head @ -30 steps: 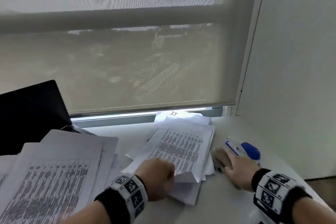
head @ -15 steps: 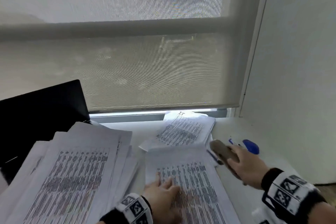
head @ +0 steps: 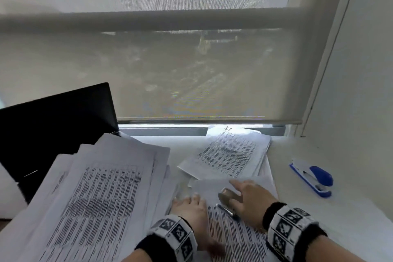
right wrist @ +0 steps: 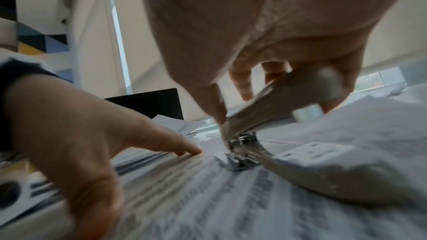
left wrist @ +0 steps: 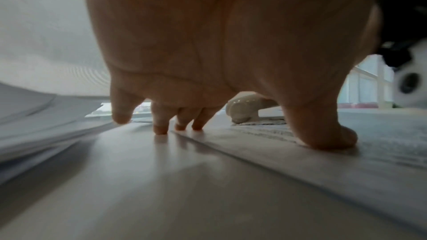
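Observation:
A stapled-size set of printed sheets [head: 236,238] lies on the white desk in front of me. My left hand [head: 187,200] presses flat at the set's left edge, with the fingertips [left wrist: 160,130] on the desk and the thumb on the paper. My right hand [head: 240,191] grips a beige stapler [head: 226,194] over the set's upper part. In the right wrist view the beige stapler [right wrist: 282,98] stands with its jaws apart around the paper's edge, the lower arm under the sheets.
A big loose pile of printed pages [head: 95,198] fills the left, partly over a black laptop [head: 53,130]. Another paper stack [head: 231,155] lies by the window ledge. A blue stapler [head: 314,178] sits at the right near the wall.
My left hand drew a printed set off the far stack toward me and flattened on it. My right hand carried the beige stapler leftward from the desk onto that set.

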### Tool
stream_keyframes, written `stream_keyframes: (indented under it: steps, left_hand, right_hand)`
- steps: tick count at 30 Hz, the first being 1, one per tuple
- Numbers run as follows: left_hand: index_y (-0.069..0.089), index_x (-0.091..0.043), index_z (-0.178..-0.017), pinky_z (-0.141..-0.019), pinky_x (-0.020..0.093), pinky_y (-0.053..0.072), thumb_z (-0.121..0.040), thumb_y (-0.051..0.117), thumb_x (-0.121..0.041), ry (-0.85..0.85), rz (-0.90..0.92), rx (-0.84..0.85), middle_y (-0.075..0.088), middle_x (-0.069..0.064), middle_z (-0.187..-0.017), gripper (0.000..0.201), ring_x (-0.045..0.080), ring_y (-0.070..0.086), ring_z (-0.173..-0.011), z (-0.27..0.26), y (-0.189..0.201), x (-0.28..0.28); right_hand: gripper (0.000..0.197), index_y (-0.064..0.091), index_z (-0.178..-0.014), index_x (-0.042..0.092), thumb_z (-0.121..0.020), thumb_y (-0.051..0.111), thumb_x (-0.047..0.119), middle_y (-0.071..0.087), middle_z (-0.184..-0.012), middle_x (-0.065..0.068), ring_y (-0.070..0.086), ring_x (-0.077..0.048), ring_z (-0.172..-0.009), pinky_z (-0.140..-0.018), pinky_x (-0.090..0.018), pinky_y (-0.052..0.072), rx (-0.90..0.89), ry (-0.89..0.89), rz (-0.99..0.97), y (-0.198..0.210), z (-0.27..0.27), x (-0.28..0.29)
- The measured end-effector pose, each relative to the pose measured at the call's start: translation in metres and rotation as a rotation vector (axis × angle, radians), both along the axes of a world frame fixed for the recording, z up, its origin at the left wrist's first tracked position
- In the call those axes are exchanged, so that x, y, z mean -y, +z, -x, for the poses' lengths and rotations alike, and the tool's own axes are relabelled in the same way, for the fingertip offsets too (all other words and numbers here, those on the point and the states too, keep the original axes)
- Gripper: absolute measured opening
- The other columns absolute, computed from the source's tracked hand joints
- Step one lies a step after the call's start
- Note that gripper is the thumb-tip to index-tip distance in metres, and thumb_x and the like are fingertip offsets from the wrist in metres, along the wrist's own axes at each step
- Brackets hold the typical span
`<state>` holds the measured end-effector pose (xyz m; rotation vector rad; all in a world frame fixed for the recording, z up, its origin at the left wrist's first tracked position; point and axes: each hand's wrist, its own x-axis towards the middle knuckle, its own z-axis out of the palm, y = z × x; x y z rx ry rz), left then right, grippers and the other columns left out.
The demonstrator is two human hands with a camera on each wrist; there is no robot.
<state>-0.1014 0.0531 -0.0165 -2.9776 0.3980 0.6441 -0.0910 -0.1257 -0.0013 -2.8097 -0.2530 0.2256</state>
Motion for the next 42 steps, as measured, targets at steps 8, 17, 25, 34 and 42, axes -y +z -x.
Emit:
stream_keyframes:
  steps: [8,17,25,34,42]
  left_hand:
    - [0.014,-0.007,-0.153,-0.118,0.059,0.001,-0.078,0.063,-0.069,-0.034,-0.041,0.067,0.014,0.014,-0.161,0.109,0.031,0.015,-0.147,-0.004,-0.004,0.001]
    - [0.009,-0.005,-0.153,-0.117,0.062,-0.001,-0.082,0.060,-0.065,-0.059,-0.054,0.037,0.013,0.018,-0.160,0.106,0.035,0.015,-0.147,-0.004,-0.003,0.001]
    - [0.025,-0.007,-0.147,-0.114,0.064,0.006,-0.078,0.066,-0.064,-0.056,-0.105,0.014,0.027,0.019,-0.154,0.098,0.035,0.030,-0.141,-0.004,0.011,0.007]
    - [0.013,-0.042,-0.146,-0.109,0.063,0.017,-0.064,0.068,-0.078,-0.142,-0.097,-0.051,0.033,0.022,-0.145,0.106,0.039,0.033,-0.136,-0.005,0.018,0.012]
    - [0.005,-0.031,-0.155,-0.114,0.063,0.009,-0.089,0.053,-0.062,-0.076,-0.121,-0.098,0.014,0.027,-0.156,0.087,0.044,0.015,-0.144,-0.007,0.014,0.020]
  right_hand:
    - [0.035,0.047,-0.120,0.019,-0.094,0.048,0.042,0.048,-0.112,-0.010,0.058,-0.022,-0.101,-0.092,-0.029,0.047,0.011,-0.063,-0.041,-0.014,-0.034,-0.045]
    - [0.044,0.044,-0.129,0.014,-0.093,0.050,0.041,0.043,-0.126,-0.013,0.054,-0.029,-0.112,-0.100,-0.039,0.045,-0.069,-0.282,-0.148,-0.019,-0.053,-0.066]
    - [0.051,0.037,-0.140,0.013,-0.098,0.042,0.040,0.038,-0.134,-0.014,0.052,-0.033,-0.118,-0.106,-0.038,0.039,0.052,-0.401,-0.290,-0.004,-0.056,-0.037]
    - [0.038,0.043,-0.130,0.018,-0.097,0.045,0.038,0.041,-0.129,-0.010,0.053,-0.024,-0.113,-0.100,-0.031,0.041,-0.083,-0.209,-0.012,-0.009,-0.017,0.010]
    - [0.036,0.046,-0.124,0.016,-0.097,0.042,0.040,0.040,-0.123,-0.013,0.054,-0.032,-0.112,-0.097,-0.036,0.042,-0.119,-0.384,-0.040,-0.012,-0.049,-0.021]
